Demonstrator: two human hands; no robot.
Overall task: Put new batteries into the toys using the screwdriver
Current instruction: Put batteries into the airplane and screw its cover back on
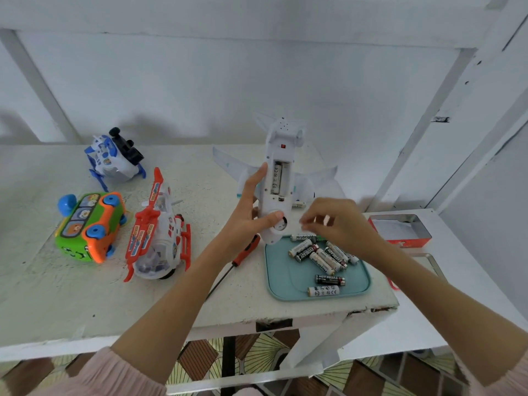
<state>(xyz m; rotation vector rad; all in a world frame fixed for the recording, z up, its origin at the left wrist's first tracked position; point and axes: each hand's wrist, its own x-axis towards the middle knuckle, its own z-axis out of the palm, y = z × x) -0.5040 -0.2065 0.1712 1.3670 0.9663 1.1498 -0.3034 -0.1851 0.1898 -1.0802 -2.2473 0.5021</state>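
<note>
Toy plane (275, 181) upright, battery bay open.
My left hand (251, 215) grips its belly, nose on the teal tray (357, 287); right hand (334, 221) blurred above the batteries (320, 255), grip unclear; screwdriver (243, 255) on counter (85, 304).

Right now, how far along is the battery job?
Done: the plane has its battery cover off and one battery seated. In hand: the left hand holds the plane upright; the right hand reaches over the batteries in the tray, its grasp blurred. Left: filling the bay, closing it with the screwdriver, then apparently the other toys.
</note>
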